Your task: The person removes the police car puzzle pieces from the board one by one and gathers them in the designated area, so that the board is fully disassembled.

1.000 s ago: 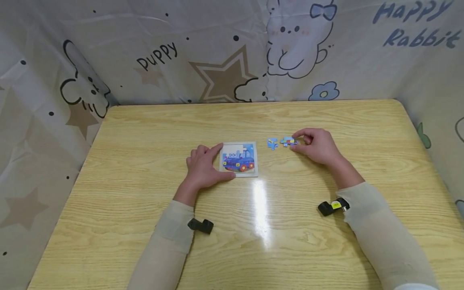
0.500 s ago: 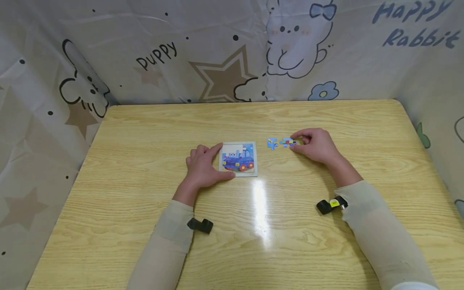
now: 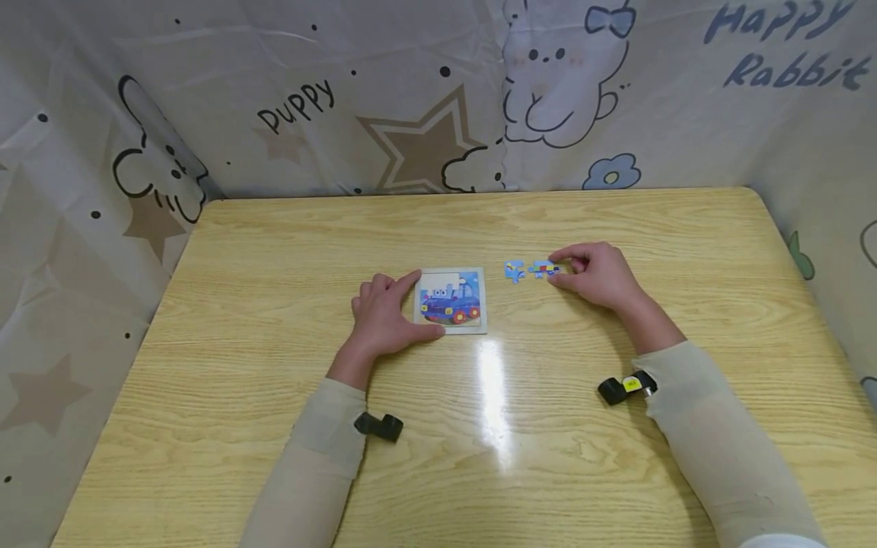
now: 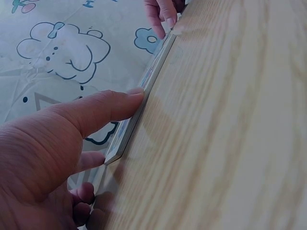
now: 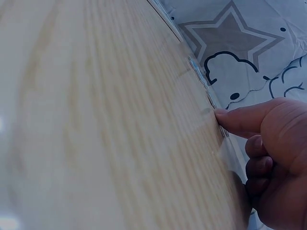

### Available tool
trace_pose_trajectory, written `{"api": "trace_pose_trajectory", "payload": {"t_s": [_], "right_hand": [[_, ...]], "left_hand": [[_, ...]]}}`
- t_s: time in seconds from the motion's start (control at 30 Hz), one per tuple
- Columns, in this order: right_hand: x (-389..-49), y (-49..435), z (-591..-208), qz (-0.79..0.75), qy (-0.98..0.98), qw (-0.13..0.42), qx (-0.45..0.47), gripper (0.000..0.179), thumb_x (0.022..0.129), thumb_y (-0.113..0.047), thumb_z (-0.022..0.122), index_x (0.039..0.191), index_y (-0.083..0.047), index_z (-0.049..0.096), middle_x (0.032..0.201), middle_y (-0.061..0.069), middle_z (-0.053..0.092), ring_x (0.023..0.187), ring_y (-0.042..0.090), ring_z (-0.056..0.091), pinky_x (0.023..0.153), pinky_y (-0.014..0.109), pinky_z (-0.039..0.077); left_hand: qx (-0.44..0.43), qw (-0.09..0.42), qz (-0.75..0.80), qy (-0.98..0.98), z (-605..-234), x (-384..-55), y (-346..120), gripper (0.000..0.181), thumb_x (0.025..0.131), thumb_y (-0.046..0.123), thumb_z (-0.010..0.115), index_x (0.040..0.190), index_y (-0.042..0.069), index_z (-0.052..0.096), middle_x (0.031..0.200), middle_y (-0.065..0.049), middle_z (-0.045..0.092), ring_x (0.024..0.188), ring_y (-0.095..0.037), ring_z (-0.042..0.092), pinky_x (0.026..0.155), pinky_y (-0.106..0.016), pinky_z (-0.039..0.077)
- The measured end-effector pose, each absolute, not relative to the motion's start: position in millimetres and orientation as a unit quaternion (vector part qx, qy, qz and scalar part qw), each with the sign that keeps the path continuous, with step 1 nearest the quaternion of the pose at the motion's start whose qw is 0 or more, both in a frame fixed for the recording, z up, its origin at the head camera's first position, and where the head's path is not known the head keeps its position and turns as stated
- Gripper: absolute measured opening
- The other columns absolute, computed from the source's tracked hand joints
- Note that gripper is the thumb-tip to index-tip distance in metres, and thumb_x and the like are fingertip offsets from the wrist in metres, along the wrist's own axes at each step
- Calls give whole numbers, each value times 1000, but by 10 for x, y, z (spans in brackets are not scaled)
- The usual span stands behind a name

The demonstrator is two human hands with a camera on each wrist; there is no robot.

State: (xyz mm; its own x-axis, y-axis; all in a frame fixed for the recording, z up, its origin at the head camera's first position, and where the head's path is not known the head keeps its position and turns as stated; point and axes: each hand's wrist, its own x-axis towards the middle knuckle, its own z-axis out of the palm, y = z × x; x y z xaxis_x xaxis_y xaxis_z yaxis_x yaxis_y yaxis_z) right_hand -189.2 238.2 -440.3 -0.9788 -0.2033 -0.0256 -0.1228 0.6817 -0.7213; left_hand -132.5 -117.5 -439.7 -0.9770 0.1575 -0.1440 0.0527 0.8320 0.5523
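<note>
In the head view a framed jigsaw puzzle (image 3: 485,312) lies on the table; its picture is a blue car with red wheels, and a pale gap shows at its upper left. My left hand (image 3: 385,316) holds the frame at its left side, index finger at the top left corner and thumb along the lower edge. To the right, my right hand (image 3: 601,275) pinches a colourful puzzle piece (image 3: 543,269) between thumb and index finger, low over the tabletop. A second, blue piece (image 3: 514,271) lies between it and the frame. In the right wrist view the thumb (image 5: 240,120) presses the piece's edge.
The wooden table (image 3: 493,495) reaches back to a printed cloth (image 3: 411,91) that hangs behind it and along both sides. Small black cameras (image 3: 379,427) are strapped to both wrists. A bright light reflection crosses the table's middle.
The pinched piece has turned slightly in the right hand, which has shifted a touch to the left. My left hand and the frame look the same.
</note>
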Motion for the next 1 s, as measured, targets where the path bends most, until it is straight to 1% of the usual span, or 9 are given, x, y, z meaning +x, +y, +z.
{"api": "trace_pose_trajectory", "payload": {"t_s": [0.2, 0.33, 0.53, 0.77, 1.0], "right_hand": [[-1861, 2378, -4405, -402, 911, 33, -85, 32, 84, -16, 82, 112, -3, 75, 66, 6, 41, 62, 23, 39, 70, 38, 33], [-1798, 2328, -4408, -417, 906, 21, -71, 36, 84, -20, 83, 115, -4, 73, 66, 5, 40, 61, 21, 37, 65, 34, 32], [-1669, 2164, -4395, -446, 893, 17, -63, 34, 86, -19, 82, 116, -6, 73, 67, 5, 37, 61, 20, 36, 59, 31, 30], [-1564, 1919, -4422, -484, 872, 6, -75, 38, 83, -20, 84, 117, -6, 72, 67, 3, 37, 60, 17, 34, 59, 30, 32], [-1489, 1690, -4398, -500, 861, 7, -88, 44, 82, -18, 85, 121, -4, 70, 67, 3, 38, 61, 19, 35, 61, 31, 34]], "left_hand": [[54, 95, 286, 952, -4406, -1323, -1176, 106, 66, 59, 86, 154, 23, 42, 107, -6, 37, 99, -28, 30, 82, -44, 20], [54, 93, 285, 952, -4402, -1322, -1179, 106, 66, 59, 86, 154, 23, 42, 107, -6, 37, 99, -28, 30, 82, -45, 20], [56, 91, 283, 953, -4400, -1328, -1181, 105, 66, 59, 86, 154, 23, 42, 108, -6, 38, 100, -29, 31, 83, -45, 20], [55, 92, 280, 954, -4413, -1331, -1182, 105, 66, 60, 86, 154, 23, 42, 109, -6, 38, 100, -28, 31, 83, -45, 21], [55, 94, 284, 953, -4392, -1324, -1178, 105, 67, 59, 86, 154, 23, 42, 108, -6, 38, 100, -29, 30, 83, -45, 20]]}}
